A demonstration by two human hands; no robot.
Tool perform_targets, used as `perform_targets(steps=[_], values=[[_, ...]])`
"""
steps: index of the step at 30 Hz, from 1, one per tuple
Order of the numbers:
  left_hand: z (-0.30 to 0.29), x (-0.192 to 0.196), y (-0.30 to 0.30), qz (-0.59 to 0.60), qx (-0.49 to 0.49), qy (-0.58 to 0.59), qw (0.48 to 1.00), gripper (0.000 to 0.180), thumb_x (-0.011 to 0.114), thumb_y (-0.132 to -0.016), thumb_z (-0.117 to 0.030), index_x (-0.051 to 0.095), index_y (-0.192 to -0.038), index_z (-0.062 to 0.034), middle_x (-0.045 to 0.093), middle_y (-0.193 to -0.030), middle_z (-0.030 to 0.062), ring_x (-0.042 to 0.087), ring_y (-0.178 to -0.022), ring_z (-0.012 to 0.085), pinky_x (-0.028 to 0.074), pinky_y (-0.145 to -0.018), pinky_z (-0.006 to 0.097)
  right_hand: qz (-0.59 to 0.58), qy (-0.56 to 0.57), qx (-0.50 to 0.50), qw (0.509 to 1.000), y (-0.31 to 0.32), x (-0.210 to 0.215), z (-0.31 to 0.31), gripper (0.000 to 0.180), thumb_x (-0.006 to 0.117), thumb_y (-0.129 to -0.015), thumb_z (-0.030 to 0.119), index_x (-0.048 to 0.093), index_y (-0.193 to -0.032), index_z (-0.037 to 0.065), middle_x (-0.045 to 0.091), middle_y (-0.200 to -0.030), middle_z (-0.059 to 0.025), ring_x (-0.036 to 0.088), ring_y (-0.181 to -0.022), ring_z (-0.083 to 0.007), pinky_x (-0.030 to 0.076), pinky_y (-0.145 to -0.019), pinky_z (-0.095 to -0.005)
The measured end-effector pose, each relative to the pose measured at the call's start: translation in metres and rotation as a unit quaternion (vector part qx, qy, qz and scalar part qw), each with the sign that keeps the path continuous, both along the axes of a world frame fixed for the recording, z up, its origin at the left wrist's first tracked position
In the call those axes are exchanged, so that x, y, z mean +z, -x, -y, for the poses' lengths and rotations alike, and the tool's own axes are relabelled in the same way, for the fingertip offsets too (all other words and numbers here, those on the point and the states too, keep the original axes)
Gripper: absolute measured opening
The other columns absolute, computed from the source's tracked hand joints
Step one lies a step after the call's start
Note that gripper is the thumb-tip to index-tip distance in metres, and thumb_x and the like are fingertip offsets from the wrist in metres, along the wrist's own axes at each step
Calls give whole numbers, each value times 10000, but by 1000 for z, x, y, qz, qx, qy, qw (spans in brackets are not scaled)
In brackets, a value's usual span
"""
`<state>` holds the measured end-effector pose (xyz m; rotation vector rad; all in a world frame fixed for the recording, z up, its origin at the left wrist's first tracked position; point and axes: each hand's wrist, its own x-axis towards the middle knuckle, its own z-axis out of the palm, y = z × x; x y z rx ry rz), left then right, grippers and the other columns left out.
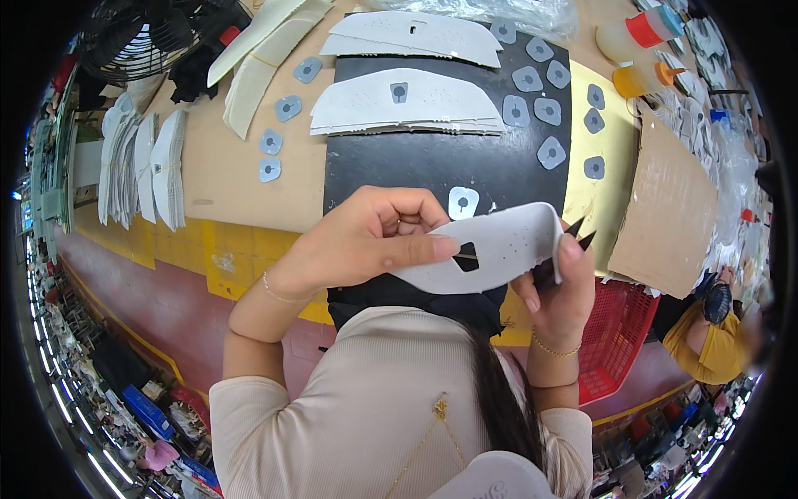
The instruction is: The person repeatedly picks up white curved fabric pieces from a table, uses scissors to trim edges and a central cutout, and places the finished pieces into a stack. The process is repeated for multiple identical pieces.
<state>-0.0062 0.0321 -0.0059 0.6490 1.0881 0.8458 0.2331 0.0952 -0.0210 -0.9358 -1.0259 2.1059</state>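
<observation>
Head view shows a curved white perforated panel (499, 249), a thin flexible cut piece with tiny punched dots and a dark notch-shaped cutout near its middle. It is held up in the air between both hands, above the black mat (440, 166) on the worktable (224, 175). Its long axis runs left to right across the picture, tilting slightly up toward the right, where the end curls over the fingers.

The left hand (366, 237) is curled into a loose fist, thumb stretched along the panel's left part and pinching it against the fingers. The right hand (557, 287) grips the panel's right end, fingers upright, and also holds dark pointed scissors (578, 233) whose tips stick up and to the right. Both hands are closed on the panel, near each other, forearms rising from below.
</observation>
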Motion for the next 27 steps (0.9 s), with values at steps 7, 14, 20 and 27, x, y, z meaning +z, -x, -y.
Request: perform_targets(steps=[7,14,20,27], values=[[-17,6,0,-82,-59,-26,995,118,718,-905,-96,709,-988,-12,673,-821,-22,556,-690,6,421,-594,158,53,-93,1,994,-14,-2,-12,526,593,-934,435,670,-1121,-50,702,-869,-70,576,-640,-81,407,-532,-209],[-18,-18,2,-102,-96,-36,989,242,778,-864,-139,700,-1027,23,682,-801,-14,520,-650,15,405,-566,190,264,-114,13,958,-23,-4,-11,305,827,-794,85,698,-1052,-13,709,-870,-47,650,-780,-100,514,-718,-232],[8,-56,0,-170,-90,62,979,242,772,-866,-158,701,-1021,14,702,-825,47,590,-682,44,458,-588,211,346,-76,40,934,-35,-33,-3,208,820,-809,105,659,-871,-11,692,-768,-49,641,-702,-95,508,-666,-232],[1,-60,-7,-233,81,22,969,245,775,-858,-153,688,-1045,-21,687,-854,41,636,-606,74,459,-473,199,352,-96,-16,931,-13,-42,-12,233,812,-822,123,656,-894,-36,698,-790,-77,670,-655,-108,516,-570,-216]])
